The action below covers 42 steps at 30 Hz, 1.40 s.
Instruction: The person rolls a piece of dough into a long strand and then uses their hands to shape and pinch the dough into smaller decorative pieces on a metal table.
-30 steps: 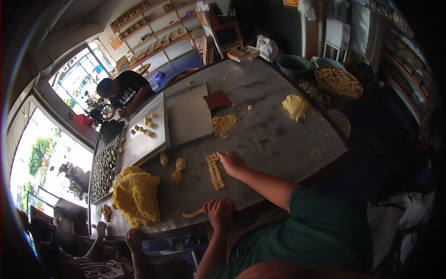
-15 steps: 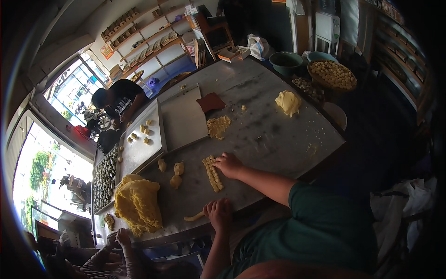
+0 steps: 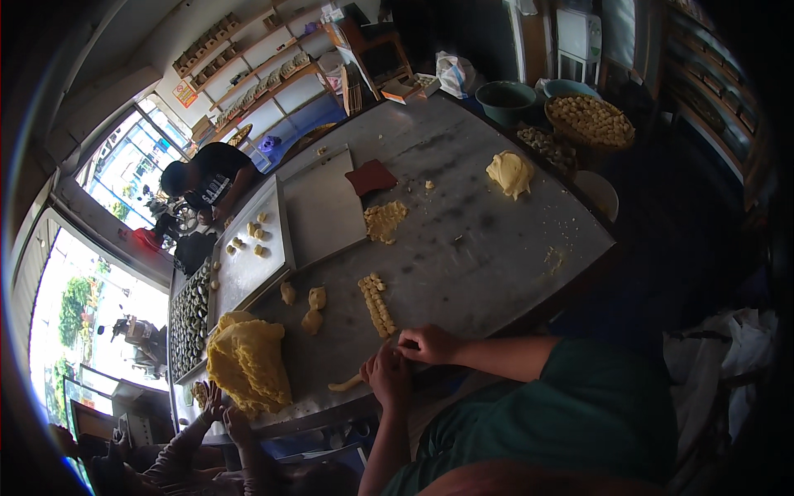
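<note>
My left hand [image 3: 385, 377] is wrapped round a thin rope of yellow dough [image 3: 344, 386] at the table's near edge; the rope's tail sticks out to the left. Against it, my right hand [image 3: 428, 344] has its fingertips pinched together beside the left thumb, and what lies between them is hidden. Just beyond my hands lie close rows of small dough pieces [image 3: 377, 307]. A few larger dough lumps [image 3: 313, 321] rest to their left. Further left sits a big crumpled mass of yellow dough [image 3: 248, 364].
A co-worker's hands [image 3: 223, 413] are beside the big dough. Another person [image 3: 217, 178] bends over metal trays [image 3: 281, 240] at the far left. A red-brown scraper [image 3: 370, 177], flattened dough [image 3: 385, 221] and a pale dough lump [image 3: 511, 174] lie across the table. Basins and a full basket [image 3: 589, 120] stand beyond.
My right hand has come back from the rows of dough pieces to my left hand. The co-worker's hands have moved apart, one rising onto the big dough's edge.
</note>
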Motion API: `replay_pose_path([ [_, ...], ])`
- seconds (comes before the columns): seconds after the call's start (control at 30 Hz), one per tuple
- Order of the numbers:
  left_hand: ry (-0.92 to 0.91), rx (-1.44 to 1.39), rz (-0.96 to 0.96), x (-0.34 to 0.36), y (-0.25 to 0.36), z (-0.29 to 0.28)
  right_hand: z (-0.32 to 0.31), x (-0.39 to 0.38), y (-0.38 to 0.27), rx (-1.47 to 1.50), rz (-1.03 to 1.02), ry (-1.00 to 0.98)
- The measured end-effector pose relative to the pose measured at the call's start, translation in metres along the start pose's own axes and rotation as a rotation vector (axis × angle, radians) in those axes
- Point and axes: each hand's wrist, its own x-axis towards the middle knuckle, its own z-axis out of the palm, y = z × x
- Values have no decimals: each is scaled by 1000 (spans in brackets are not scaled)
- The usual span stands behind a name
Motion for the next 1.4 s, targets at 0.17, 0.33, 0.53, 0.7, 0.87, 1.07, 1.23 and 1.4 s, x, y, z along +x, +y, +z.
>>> replay_pose_path([
  [0.17, -14, 169, 84, 1, -11, 2, 3, 1, -9, -19, -10, -39],
  [0.33, 20, 139, 87, 0, -11, 6, -2, 1, -4, -45, 45, -120],
  [0.53, 55, 65, 233, 0, -15, 1, 3, 0, 1, 41, -84, -36],
  [0.7, 133, -19, 266, -4, -12, 3, 2, 0, 10, -27, -90, 41],
  [0.87, 115, 7, 125, -3, -32, 3, -4, 30, 4, 1, 34, 141],
  [1.07, 44, 141, 353, 0, -7, -8, -2, 100, 48, -430, 75, 271],
  [1.23, -46, 169, 190, -3, -6, -16, 5, 126, 33, -632, 196, 11],
  [1.4, -30, 121, 216, 3, -3, -10, -3, 99, 49, -849, -102, 211],
])
